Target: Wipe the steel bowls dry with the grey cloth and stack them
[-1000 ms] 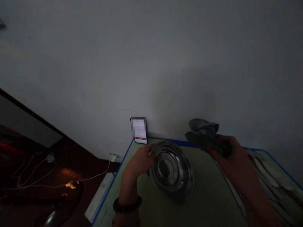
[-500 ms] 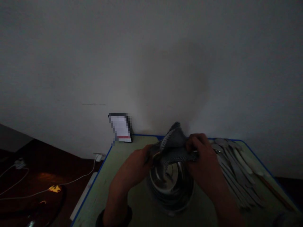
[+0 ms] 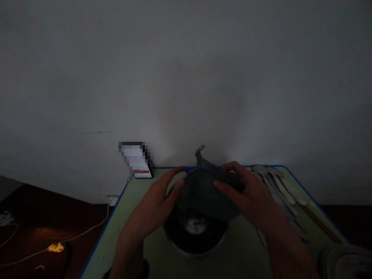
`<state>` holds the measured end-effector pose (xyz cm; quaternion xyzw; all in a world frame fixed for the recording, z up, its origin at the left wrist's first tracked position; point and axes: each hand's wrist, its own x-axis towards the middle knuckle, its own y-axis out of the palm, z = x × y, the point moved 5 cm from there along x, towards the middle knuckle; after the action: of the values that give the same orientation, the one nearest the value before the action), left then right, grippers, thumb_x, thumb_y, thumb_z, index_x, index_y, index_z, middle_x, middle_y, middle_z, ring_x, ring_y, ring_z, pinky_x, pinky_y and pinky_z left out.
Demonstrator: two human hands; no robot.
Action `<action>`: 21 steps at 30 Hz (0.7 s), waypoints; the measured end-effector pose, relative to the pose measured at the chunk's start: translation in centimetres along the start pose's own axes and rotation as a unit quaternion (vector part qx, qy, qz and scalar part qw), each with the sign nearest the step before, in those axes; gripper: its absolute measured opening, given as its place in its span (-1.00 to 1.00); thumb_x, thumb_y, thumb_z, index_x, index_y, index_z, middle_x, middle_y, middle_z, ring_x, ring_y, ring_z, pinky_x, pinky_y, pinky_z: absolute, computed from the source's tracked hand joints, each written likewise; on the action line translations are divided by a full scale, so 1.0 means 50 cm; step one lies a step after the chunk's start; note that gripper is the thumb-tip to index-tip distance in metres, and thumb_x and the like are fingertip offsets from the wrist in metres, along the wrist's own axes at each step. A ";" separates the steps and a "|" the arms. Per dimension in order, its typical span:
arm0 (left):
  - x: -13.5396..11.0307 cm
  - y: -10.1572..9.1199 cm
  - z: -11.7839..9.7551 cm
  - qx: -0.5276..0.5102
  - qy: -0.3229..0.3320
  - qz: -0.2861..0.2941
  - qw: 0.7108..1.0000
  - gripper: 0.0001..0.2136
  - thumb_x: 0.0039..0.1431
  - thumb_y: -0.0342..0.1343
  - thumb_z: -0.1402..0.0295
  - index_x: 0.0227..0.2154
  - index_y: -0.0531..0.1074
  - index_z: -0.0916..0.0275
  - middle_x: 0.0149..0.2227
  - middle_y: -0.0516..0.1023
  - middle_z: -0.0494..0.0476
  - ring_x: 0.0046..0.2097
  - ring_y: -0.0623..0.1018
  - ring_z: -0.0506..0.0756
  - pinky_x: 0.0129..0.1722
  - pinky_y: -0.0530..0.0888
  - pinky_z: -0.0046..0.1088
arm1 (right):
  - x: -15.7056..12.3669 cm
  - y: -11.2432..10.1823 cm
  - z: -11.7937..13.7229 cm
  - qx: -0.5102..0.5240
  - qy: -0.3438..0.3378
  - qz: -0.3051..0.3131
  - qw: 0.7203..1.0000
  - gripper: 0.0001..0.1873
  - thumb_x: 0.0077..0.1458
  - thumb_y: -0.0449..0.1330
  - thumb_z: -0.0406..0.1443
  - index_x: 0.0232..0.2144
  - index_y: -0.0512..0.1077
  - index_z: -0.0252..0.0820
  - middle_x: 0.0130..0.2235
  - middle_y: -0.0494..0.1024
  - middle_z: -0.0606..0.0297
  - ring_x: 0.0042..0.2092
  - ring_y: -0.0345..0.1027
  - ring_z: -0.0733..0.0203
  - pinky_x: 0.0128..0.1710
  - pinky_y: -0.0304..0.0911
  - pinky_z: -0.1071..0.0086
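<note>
A dark grey cloth [image 3: 206, 193] with a checked, textured edge is bunched up over a shiny metal bowl [image 3: 196, 252]. At the cloth's right side, my right hand [image 3: 247, 190] is closed on it, thumb across the near face and fingers behind. My left hand [image 3: 162, 201] is at the cloth's left edge, thumb and fingers apart, with the tips at or against the fabric. Much of the bowl's far side is covered by the cloth. The picture is dim, so the fold lines are hard to read.
Several metal spoons and other utensils [image 3: 276, 190] lie to the right on the green table [image 3: 116, 240], beside a brown stick [image 3: 321, 224]. A phone [image 3: 136, 161] leans on the wall at the back left. White cables [image 3: 84, 234] trail on the floor at left.
The cloth has turned so a smooth dark face hangs toward me, covering more of the bowl. My left hand's fingers have spread from their grip. The view has shifted slightly right.
</note>
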<state>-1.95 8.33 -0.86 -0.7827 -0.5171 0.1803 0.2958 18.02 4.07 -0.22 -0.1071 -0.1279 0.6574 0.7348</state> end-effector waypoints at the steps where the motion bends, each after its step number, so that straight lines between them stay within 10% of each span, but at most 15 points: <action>1: -0.004 0.004 -0.012 -0.065 0.009 0.019 0.998 -0.53 0.28 -0.22 0.10 0.13 0.30 0.18 0.15 0.41 0.19 0.16 0.38 0.19 0.18 0.26 -0.20 | -0.001 -0.005 -0.001 0.050 0.022 -0.012 0.998 -0.70 0.01 0.21 -0.08 -0.26 0.32 -0.09 -0.39 0.50 0.38 -0.42 0.37 0.27 -0.50 0.23 0.47; 8: -0.011 0.010 -0.036 -0.199 -0.043 -0.026 0.979 -0.38 0.03 0.16 0.07 0.15 0.20 0.12 -0.32 0.59 0.07 -0.33 0.58 0.11 -0.40 0.53 -0.42 | 0.016 -0.005 -0.028 0.305 0.118 -0.093 0.940 -0.35 -0.01 0.18 0.04 0.08 0.25 -0.12 -0.49 0.50 0.34 -0.46 0.42 0.18 -0.52 0.28 0.41; 12: -0.008 -0.021 -0.034 -0.229 -0.076 -0.194 0.951 -0.33 0.08 0.09 0.05 0.23 0.03 0.03 -0.43 0.50 -0.01 -0.45 0.54 0.05 -0.54 0.45 -0.50 | 0.015 0.009 -0.019 0.304 0.084 0.024 0.949 -0.16 0.11 -0.07 0.16 0.30 -0.11 -0.11 -0.38 0.55 0.22 -0.36 0.48 0.11 -0.38 0.36 0.26; 15: -0.009 -0.035 -0.032 -0.232 -0.089 -0.237 0.939 -0.36 0.07 0.11 0.06 0.20 0.06 -0.01 -0.46 0.48 -0.05 -0.49 0.50 0.03 -0.57 0.42 -0.51 | -0.001 0.020 -0.002 0.231 0.026 0.116 0.966 -0.01 0.03 0.17 0.03 0.33 -0.30 0.03 -0.36 0.55 0.34 -0.33 0.47 0.18 -0.29 0.37 0.26; 21: -0.011 -0.018 -0.034 -0.164 -0.030 -0.036 0.985 -0.50 -0.06 0.24 0.16 0.00 0.33 0.08 -0.16 0.55 0.09 -0.19 0.55 0.13 -0.25 0.51 -0.38 | -0.001 0.014 0.006 0.121 -0.015 0.067 0.990 -0.46 0.04 0.22 -0.16 0.10 0.32 0.01 -0.27 0.55 0.33 -0.28 0.45 0.25 -0.29 0.38 0.36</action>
<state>-1.82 7.62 1.00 -0.7956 -0.5763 0.1056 0.1541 17.25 4.08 -0.15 -0.0163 -0.0513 0.7174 0.6946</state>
